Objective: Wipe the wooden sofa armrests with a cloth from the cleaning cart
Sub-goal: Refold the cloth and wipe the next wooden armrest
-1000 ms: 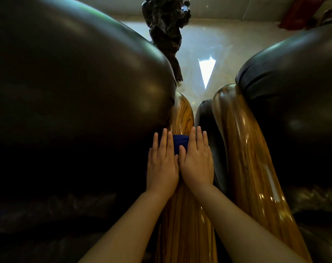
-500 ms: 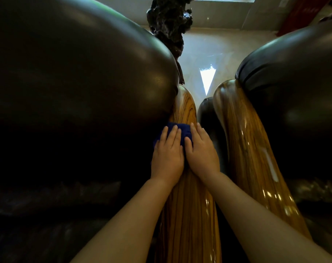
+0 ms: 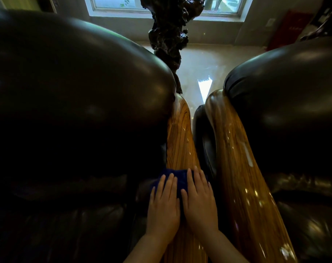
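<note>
Item: blue cloth (image 3: 175, 177), folded, lying across the near part of the left wooden armrest (image 3: 179, 137), mostly covered by my hands. My left hand (image 3: 164, 209) lies flat on it, fingers straight and together, no grip closed round anything. My right hand (image 3: 199, 204) lies flat just beside it, fingers likewise extended, pressing the cloth to the wood. Right wooden armrest (image 3: 237, 168): glossy, well apart from both hands. Dark leather cushions flank both armrests: left cushion (image 3: 76, 95), right cushion (image 3: 286, 103). Far: dark gnarled sculpture (image 3: 168, 35), window (image 3: 119, 6), shiny floor (image 3: 205, 63).
</note>
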Demonstrator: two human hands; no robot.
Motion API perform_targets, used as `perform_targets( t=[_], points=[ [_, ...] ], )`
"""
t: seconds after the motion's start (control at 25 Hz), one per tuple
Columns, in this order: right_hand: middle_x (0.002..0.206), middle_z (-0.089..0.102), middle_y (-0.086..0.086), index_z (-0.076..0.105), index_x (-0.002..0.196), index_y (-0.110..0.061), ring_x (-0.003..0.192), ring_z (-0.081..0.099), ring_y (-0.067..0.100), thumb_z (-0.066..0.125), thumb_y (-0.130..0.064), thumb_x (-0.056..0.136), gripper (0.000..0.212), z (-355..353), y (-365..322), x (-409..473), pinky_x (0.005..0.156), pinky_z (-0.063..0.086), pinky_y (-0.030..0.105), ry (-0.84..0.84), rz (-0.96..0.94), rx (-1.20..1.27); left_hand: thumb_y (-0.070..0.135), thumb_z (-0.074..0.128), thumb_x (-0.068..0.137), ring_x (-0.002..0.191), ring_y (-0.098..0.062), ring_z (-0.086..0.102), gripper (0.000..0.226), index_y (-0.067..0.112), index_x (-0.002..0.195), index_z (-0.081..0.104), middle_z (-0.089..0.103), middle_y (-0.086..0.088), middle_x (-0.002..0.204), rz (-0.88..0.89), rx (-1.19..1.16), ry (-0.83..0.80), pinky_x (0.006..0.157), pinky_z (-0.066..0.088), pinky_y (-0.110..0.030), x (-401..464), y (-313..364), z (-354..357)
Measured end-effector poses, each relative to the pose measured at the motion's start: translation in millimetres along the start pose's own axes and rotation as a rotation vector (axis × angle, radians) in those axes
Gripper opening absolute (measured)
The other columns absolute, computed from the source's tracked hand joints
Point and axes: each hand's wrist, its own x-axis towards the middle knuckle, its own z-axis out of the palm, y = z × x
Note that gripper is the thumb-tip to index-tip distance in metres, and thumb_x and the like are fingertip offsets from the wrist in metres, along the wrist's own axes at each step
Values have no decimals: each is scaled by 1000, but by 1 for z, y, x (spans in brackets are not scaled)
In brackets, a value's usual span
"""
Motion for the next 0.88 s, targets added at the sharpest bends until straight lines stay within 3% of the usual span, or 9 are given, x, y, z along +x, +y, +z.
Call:
perform_targets(
  t=[0.12, 0.24, 0.32, 0.4, 0.48, 0.56, 0.64, 0.76, 0.88],
  points=[
    [150, 26, 7, 21, 140, -14, 138, 19, 21, 29, -39, 90, 56, -5, -12, -33, 114, 17, 39, -15, -8, -64, 30, 34, 81, 136, -14, 28, 54, 21, 134, 39, 32, 2, 147, 40, 68, -44, 112, 16, -40, -34, 5, -6],
    [156, 2, 3, -3, 142, -19, 141, -7, 18, 26, -42, 91, 63, -9, -13, -41, 115, -5, 37, -37, -28, -35, 24, 35, 90, 137, -5, -23, 62, 22, 139, -2, -2, 4, 154, 75, 6, 74, 112, -11, -32, -41, 0, -8],
    [155, -9, -2, -13, 142, -23, 140, -18, 13, 38, -41, 91, 74, -19, -6, -41, 114, -12, 40, -60, -45, -31, 25, 30, 94, 133, -6, -32, 64, 29, 132, -22, -18, 9, 153, 53, -40, -63, 113, -12, -32, -38, -8, -21],
    [152, 26, 8, 22, 143, -17, 143, 15, 23, 65, -31, 76, 81, -34, -2, -46, 115, 8, 43, -69, -92, -132, 23, 34, 94, 139, -6, -16, 63, 27, 139, -11, -7, 9, 155, 111, -39, -12, 114, -4, -28, -40, -16, -32],
    [124, 62, 9, 58, 119, -16, 119, 53, 25, 81, -22, 58, 66, -46, -6, -52, 101, 41, 43, -42, -205, -149, 20, 39, 93, 141, -7, 6, 57, 24, 143, 10, 15, 8, 154, 160, -20, 5, 114, 7, -23, -43, -20, -42],
    [100, 70, 2, 68, 102, -16, 95, 65, 18, 87, -17, 51, 55, -47, -5, -52, 79, 56, 33, -11, -291, -177, 16, 42, 92, 137, -10, 22, 52, 21, 141, 25, 30, 4, 148, 189, 34, -7, 112, 21, -24, -43, -19, -46],
    [87, 71, 0, 72, 93, -14, 81, 67, 15, 89, -14, 45, 51, -46, -6, -46, 67, 58, 26, -25, -301, -189, 14, 54, 85, 126, -14, 40, 49, 18, 132, 42, 46, 0, 136, 213, 94, -28, 101, 40, -23, -38, -15, -44],
    [71, 71, -2, 75, 77, -16, 67, 67, 14, 92, -11, 35, 46, -42, -6, -38, 58, 57, 22, -33, -346, -205, 24, 86, 47, 70, -1, 60, 34, 28, 78, 72, 67, 13, 77, 285, 163, -108, 53, 48, -10, -31, -10, -50],
    [59, 65, -4, 71, 60, -22, 58, 63, 9, 93, -13, 31, 38, -48, -15, -32, 49, 51, 16, -103, -312, -150, 30, 84, 49, 62, 3, 55, 20, 31, 61, 69, 62, 17, 65, 286, 117, -122, 47, 43, -8, -25, -8, -58]
  ],
)
